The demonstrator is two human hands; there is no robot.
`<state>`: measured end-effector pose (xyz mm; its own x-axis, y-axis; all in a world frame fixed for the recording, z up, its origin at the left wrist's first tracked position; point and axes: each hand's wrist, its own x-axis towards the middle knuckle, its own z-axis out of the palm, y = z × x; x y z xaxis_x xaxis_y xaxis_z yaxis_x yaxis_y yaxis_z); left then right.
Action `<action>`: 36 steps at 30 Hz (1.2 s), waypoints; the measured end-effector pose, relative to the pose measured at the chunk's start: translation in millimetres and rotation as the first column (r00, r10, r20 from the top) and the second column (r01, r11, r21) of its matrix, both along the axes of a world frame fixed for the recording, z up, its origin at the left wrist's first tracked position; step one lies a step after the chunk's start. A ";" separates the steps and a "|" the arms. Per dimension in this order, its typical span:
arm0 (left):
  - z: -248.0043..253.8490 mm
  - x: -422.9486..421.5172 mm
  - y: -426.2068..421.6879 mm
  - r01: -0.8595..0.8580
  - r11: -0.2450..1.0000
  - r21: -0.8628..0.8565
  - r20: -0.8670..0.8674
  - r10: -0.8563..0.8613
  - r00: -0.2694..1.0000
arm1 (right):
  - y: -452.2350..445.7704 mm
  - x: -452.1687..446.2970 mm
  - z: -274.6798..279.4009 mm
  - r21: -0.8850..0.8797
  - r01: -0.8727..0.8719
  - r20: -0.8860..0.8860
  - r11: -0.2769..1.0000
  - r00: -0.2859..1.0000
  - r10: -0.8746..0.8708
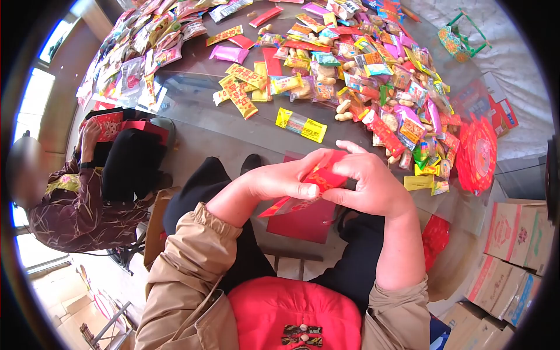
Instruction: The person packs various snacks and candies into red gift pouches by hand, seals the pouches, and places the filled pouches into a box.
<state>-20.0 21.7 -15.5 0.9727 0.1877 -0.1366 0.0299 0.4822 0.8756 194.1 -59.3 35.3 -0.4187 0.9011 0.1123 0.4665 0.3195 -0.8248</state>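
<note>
Between my two hands, above my lap, is a red printed packet (328, 169) that looks like a small candy bag, its lower left end hanging past my fingers. My left hand (286, 178) is closed on its left side, with the thumb lying across the front. From the other side my right hand (370, 181) curls over it, fingers and thumb pinching the upper part. My fingers cover much of the packet. Just beyond my hands, a yellow wrapped snack bar (301, 125) lies on the glass tabletop (210, 93).
Loose wrapped sweets and peanuts (373, 76) are heaped at the right, filled bags (157, 41) at the back left. Red bags (477, 154) and a green basket-like frame (464, 38) lie on the right. A seated person (87, 181) is at left; cartons (513, 239) stand lower right.
</note>
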 end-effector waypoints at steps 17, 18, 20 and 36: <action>6.6 -3.8 11.9 -0.243 0.931 -0.272 0.113 0.282 0.953 | -12.7 23.0 10.2 -0.066 0.326 0.000 0.943 0.945 -0.326; 3.7 -5.4 15.8 -0.274 0.933 -0.232 0.102 0.304 0.947 | -11.5 19.9 12.2 0.011 0.286 0.148 0.958 0.947 -0.285; -1.5 -5.2 15.7 -0.300 0.931 -0.209 0.107 0.326 0.939 | -12.4 11.0 15.4 0.061 0.279 0.258 0.958 0.923 -0.285; 0.3 0.0 13.8 -0.379 0.922 -0.079 -0.027 0.378 0.926 | -16.0 -12.1 4.3 0.246 0.134 0.442 0.960 0.866 -0.234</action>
